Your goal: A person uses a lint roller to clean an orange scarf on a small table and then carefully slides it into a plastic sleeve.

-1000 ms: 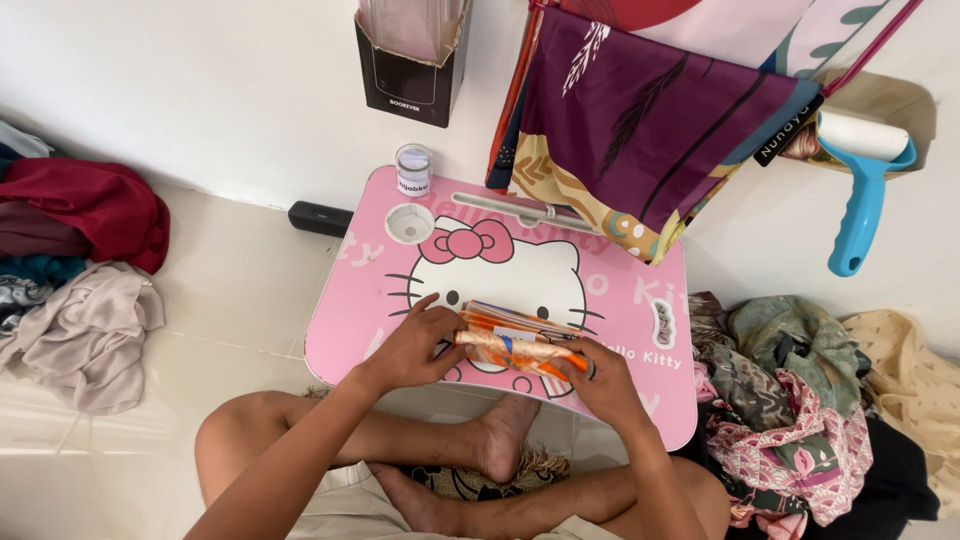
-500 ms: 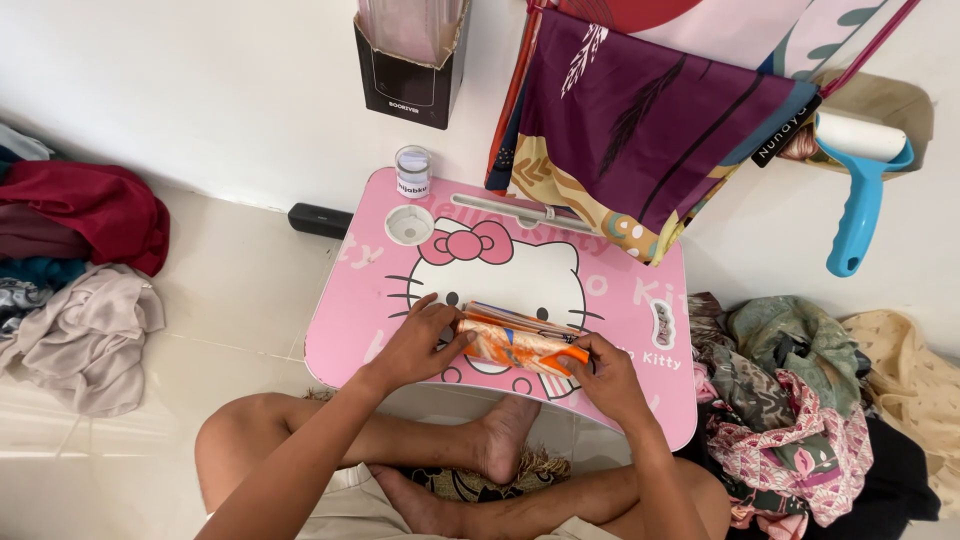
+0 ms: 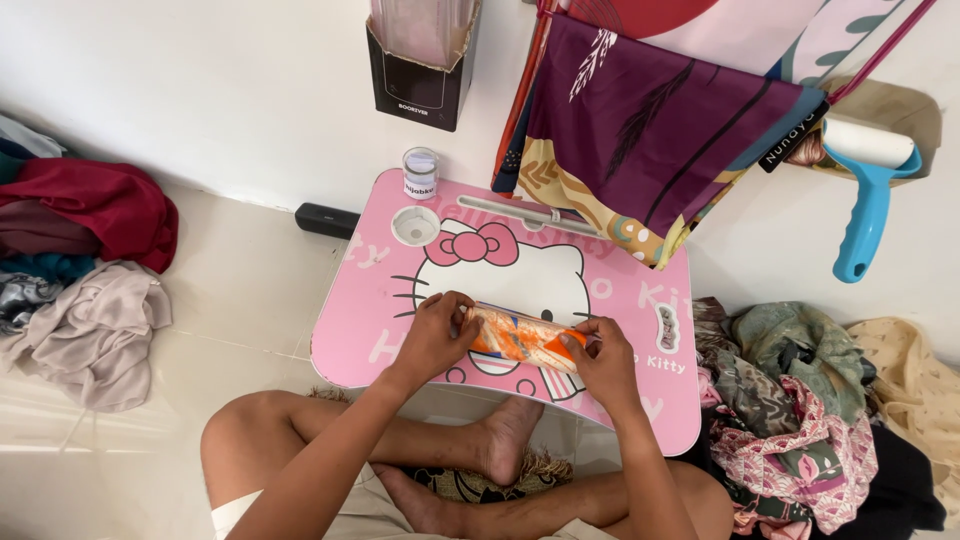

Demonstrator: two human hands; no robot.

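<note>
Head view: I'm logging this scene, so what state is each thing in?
orange patterned cloth: folded into a narrow strip, held at both ends on the pink lap table.
left hand: grip shut on its left end.
right hand: grip shut on its right end.
small jar: upright, lidded.
lint roller: hanging.

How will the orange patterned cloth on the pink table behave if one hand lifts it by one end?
The orange patterned cloth is folded into a soft strip, so it would probably droop and unfold. It looks thin, likely light. Both the left hand and right hand pinch its ends, suggesting it needs holding to stay folded.
</note>
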